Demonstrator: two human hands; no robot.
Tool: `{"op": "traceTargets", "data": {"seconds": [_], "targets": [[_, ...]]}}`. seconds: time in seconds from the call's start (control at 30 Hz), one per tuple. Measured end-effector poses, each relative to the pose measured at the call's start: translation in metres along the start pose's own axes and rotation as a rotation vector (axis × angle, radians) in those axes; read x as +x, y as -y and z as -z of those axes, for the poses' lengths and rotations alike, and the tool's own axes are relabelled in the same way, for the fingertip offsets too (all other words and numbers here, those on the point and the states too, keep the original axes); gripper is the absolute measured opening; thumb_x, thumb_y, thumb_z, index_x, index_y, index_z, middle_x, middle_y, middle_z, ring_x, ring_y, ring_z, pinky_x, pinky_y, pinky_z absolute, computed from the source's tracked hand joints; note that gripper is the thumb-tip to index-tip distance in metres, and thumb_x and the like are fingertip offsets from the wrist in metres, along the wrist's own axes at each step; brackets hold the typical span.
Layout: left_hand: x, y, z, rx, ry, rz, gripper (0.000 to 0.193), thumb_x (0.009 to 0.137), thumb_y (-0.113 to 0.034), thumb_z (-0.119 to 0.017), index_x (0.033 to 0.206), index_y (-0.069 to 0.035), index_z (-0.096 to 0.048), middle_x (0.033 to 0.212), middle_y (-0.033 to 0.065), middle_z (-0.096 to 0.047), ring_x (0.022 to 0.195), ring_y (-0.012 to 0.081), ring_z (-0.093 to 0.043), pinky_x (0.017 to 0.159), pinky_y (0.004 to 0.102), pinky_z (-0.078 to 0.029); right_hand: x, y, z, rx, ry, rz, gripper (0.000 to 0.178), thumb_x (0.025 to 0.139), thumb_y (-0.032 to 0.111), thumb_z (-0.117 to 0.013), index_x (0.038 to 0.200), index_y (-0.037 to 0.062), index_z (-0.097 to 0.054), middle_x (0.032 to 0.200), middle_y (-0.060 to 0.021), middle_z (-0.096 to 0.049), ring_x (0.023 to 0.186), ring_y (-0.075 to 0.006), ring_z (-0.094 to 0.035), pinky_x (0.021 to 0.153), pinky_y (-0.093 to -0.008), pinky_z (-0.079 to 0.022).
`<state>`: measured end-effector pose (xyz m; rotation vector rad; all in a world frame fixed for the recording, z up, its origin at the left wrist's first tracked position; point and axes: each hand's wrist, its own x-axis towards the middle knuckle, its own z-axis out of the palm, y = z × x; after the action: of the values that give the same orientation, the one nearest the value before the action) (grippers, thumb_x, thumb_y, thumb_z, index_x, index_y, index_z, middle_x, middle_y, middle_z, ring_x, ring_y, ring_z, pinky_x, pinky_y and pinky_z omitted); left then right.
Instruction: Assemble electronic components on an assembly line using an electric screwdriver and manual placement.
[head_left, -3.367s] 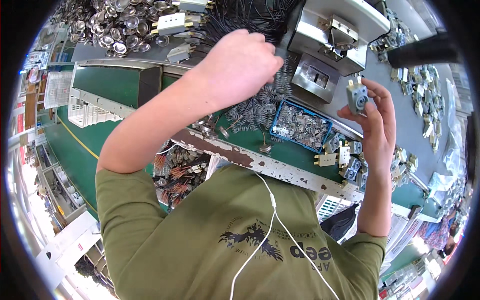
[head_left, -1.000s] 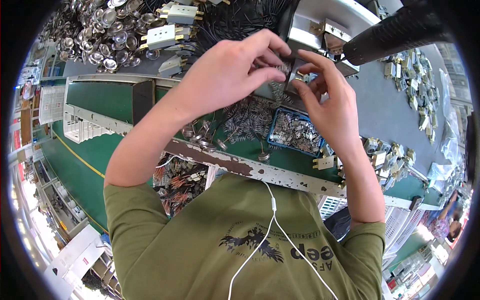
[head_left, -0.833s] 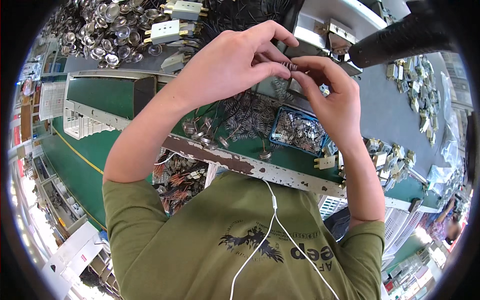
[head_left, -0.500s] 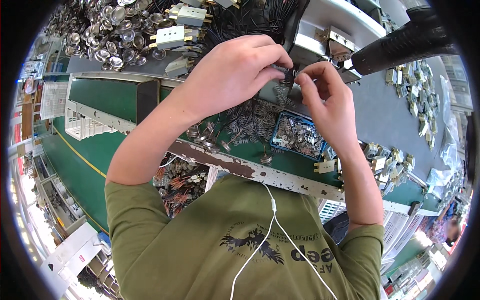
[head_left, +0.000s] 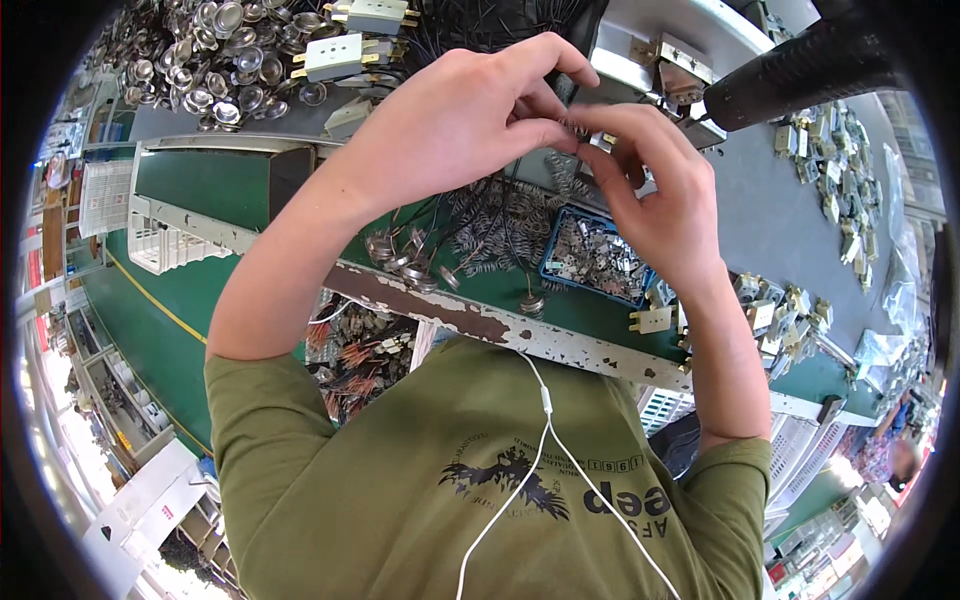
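Observation:
My left hand reaches in from the left with its thumb and fingers curled around a small coil spring. Against it, the fingertips of my right hand are pinched together; what they grip is hidden. Beneath both hands spreads a heap of coil springs. Beside the heap is a blue tray holding many small metal parts. Several round metal caps with black wires lie left of the springs, and a single wired cap rests near the table edge.
Loose metal cups are piled at far left, near pale blocks with brass prongs and black wires. A black electric screwdriver points at a metal fixture. More blocks lie right. The chipped table rail runs before me.
Both hands have risen slightly and come together; the right fingertips now meet the left ones at the spring, where before there was a gap.

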<state>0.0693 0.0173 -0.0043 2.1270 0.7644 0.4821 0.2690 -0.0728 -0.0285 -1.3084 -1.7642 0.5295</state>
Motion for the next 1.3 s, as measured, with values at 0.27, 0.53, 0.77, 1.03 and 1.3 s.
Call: {"op": "traceTargets", "data": {"seconds": [0.27,0.53,0.77,1.03,1.3], "targets": [[-0.006,0.002,-0.006,0.192,-0.048,-0.149,0.039,0.090,-0.007,-0.075,0.126,-0.008,-0.063,0.093,0.0078,-0.074,0.083,0.0213,-0.073,0.076,0.0337,-0.058,-0.005,-0.002,-0.003,0.059,0.027,-0.249,0.021,0.097,0.004,-0.069,0.117,0.0007,-0.066,0.098,-0.0082,-0.073,0.074,-0.0142,-0.066,0.068,-0.0289,-0.053],[-0.014,-0.013,0.026,0.185,-0.157,-0.111,0.017,0.095,-0.011,-0.070,0.109,-0.001,-0.069,0.100,0.0147,-0.070,0.089,0.0284,-0.071,0.079,0.0362,-0.056,-0.023,0.004,-0.015,-0.295,0.255,0.390,0.044,0.082,0.003,-0.071,0.126,0.0056,-0.066,0.114,-0.0092,-0.070,0.090,-0.0251,-0.067,0.080,-0.0382,-0.055],[-0.018,-0.013,0.025,0.117,-0.133,-0.007,0.019,0.098,-0.011,-0.069,0.113,-0.001,-0.067,0.094,0.0146,-0.071,0.086,0.0261,-0.072,0.077,0.0339,-0.056,-0.046,0.029,-0.049,-0.343,0.400,0.092,0.031,0.078,0.013,-0.073,0.109,0.0106,-0.069,0.089,-0.0076,-0.054,0.082,-0.0257,-0.063,0.073,-0.0396,-0.053],[-0.023,0.016,0.017,0.171,-0.233,-0.081,0.018,0.093,-0.013,-0.073,0.109,-0.005,-0.069,0.094,0.0088,-0.067,0.080,0.0253,-0.066,0.073,0.0345,-0.054,-0.037,0.022,-0.004,0.111,0.180,0.192,0.025,0.083,-0.003,-0.072,0.106,0.0039,-0.062,0.111,-0.0154,-0.067,0.090,-0.0235,-0.066,0.081,-0.0348,-0.056],[-0.007,0.021,-0.009,0.497,-0.118,-0.304,0.018,0.091,-0.013,-0.067,0.108,-0.010,-0.069,0.088,0.0105,-0.066,0.085,0.0310,-0.069,0.074,0.0425,-0.057,-0.032,0.015,0.045,-0.077,-0.123,0.105,0.032,0.089,-0.009,-0.074,0.117,0.0010,-0.063,0.106,-0.0139,-0.069,0.080,-0.0165,-0.065,0.070,-0.0257,-0.053]]}}
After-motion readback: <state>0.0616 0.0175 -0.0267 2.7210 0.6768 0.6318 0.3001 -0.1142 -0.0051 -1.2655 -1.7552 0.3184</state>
